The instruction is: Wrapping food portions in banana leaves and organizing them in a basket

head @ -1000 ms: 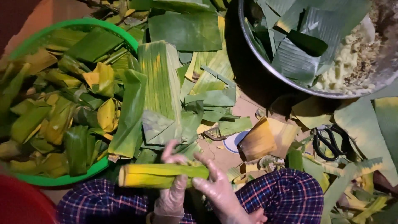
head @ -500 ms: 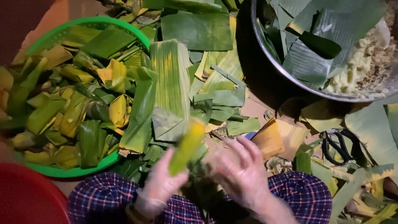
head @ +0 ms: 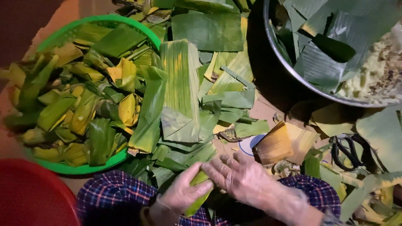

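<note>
My left hand [head: 181, 193] grips a rolled banana-leaf parcel [head: 196, 196], yellow-green and held nearly upright over my lap. My right hand [head: 239, 175] lies over the parcel's upper end, fingers spread and pressing on it. Both hands wear thin clear gloves. Just beyond them lies a heap of cut banana leaves [head: 184, 88] on the floor. A green round basket [head: 138, 28] at the left is full of wrapped leaf parcels [head: 125, 104].
A large metal bowl [head: 289, 67] at the upper right holds leaves and pale filling [head: 377, 75]. Black scissors [head: 347, 150] lie at the right among leaf scraps. A red container [head: 29, 196] sits at the lower left. My checked trousers [head: 109, 194] fill the bottom edge.
The parcel was held level across my lap, then turned on end. Now it stands nearly upright, lower in my hands, with my right hand closed over its top.
</note>
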